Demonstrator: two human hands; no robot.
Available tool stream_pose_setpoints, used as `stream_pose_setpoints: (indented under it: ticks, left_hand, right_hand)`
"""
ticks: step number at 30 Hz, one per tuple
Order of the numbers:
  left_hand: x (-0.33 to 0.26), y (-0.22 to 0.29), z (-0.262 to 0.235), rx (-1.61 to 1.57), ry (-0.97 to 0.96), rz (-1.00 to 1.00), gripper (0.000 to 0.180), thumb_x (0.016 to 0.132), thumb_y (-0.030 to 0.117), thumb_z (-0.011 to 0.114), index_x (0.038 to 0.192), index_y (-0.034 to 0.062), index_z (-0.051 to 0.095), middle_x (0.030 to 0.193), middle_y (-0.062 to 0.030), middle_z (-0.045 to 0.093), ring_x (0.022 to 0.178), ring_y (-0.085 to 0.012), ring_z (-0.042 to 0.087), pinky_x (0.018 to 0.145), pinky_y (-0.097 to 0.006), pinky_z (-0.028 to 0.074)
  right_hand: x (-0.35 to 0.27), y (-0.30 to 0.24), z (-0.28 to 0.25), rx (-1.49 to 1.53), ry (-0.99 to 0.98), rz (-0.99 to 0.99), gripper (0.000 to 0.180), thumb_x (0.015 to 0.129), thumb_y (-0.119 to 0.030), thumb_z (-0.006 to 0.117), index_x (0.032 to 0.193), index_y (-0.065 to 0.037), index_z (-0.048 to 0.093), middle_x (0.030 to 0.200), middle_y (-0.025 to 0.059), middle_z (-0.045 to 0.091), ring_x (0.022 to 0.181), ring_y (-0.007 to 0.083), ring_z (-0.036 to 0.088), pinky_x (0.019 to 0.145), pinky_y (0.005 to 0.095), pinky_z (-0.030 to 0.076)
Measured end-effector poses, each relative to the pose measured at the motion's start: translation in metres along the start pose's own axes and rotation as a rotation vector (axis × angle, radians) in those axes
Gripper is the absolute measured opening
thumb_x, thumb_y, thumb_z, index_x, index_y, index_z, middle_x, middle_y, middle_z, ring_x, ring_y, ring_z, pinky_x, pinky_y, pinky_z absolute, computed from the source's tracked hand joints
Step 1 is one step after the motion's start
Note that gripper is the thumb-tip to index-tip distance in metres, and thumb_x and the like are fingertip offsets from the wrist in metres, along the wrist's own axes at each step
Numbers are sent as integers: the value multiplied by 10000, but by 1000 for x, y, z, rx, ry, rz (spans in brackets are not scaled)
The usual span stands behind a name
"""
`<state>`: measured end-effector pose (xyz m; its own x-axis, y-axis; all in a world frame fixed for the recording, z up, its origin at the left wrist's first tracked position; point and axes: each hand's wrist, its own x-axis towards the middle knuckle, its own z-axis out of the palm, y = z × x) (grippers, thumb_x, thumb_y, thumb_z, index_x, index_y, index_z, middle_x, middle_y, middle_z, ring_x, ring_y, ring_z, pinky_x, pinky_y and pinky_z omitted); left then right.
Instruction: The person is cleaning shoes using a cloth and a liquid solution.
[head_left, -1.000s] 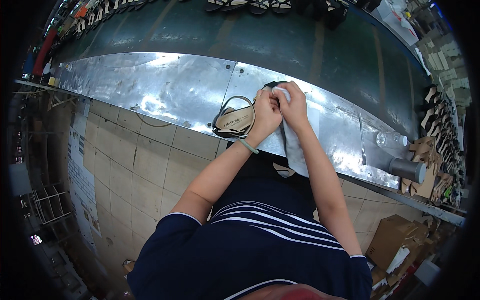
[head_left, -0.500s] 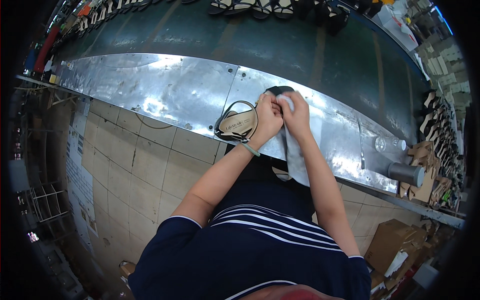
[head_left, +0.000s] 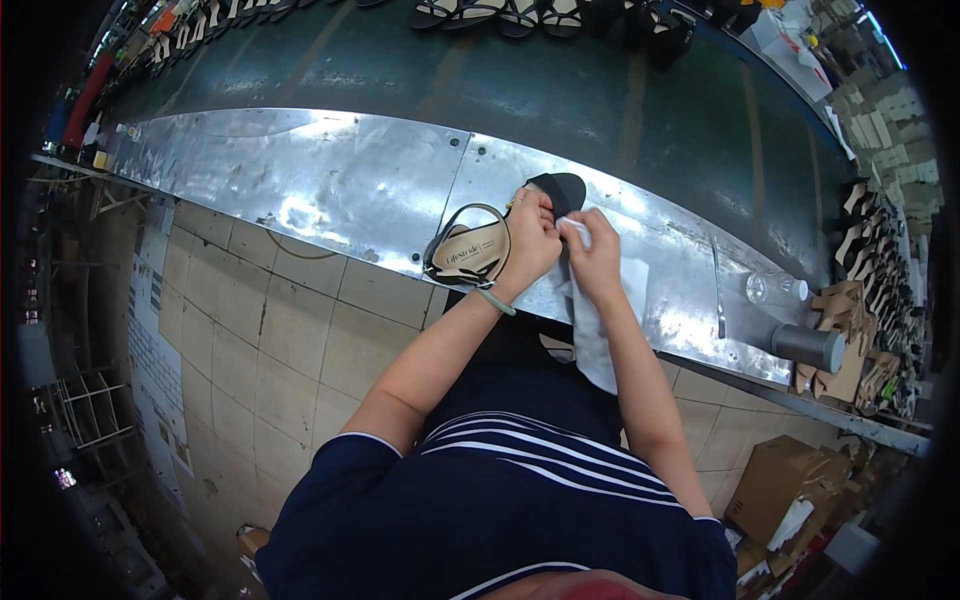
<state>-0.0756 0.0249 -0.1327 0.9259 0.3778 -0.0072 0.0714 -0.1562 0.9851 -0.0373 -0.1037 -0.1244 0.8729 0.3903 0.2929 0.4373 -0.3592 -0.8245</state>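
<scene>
Left hand (head_left: pixel 530 240) grips a sandal (head_left: pixel 478 252) at the metal ledge (head_left: pixel 300 190); its front is hidden behind the hand. Right hand (head_left: pixel 597 262) clutches a white cloth (head_left: pixel 590 330) against it; fingertips unseen.

A brown cardboard box (head_left: pixel 785 478) sits on the floor at lower right. Stacked cardboard cartons (head_left: pixel 905 120) stand at upper right.
</scene>
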Motion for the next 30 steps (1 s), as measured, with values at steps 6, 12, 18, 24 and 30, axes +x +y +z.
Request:
stream_pose_setpoints:
  ticks: [6,12,18,24,30]
  left_hand:
    - [2,5,-1,-2,0,-17,305,724,-169,622,1005,-76,551,1064,-85,483,825,-135,591,684,-214,517]
    - [6,1,1,-23,-19,-62,325,703,-197,600,1007,-86,569,1055,-67,466,800,-114,572,638,-190,486]
    - [10,-14,3,-38,-37,-49,329,694,-222,559,994,-86,565,1036,-51,453,777,-100,552,610,-186,461]
    - [5,3,1,-209,-29,-109,357,686,-237,540,1002,-74,565,1011,-49,472,789,-101,550,615,-191,462]
    - [6,-4,3,-192,-39,-53,375,722,-228,463,1036,-52,566,1051,-39,487,823,-99,566,657,-205,483]
  right_hand:
    - [-15,15,-24,189,76,279,145,855,-89,729,920,30,676,826,99,654,765,176,612,716,296,479]
    - [8,12,-6,260,78,248,153,859,-104,730,923,27,686,858,106,676,795,186,635,747,298,492]
    - [47,8,14,62,121,245,199,854,-174,710,916,15,704,913,169,694,856,331,676,777,380,510]
    - [3,18,-5,-38,6,253,208,854,-162,703,933,30,709,882,179,714,816,307,690,765,367,518]
    - [25,4,-9,170,112,385,199,837,-141,725,916,41,720,835,162,725,764,218,676,742,323,512]
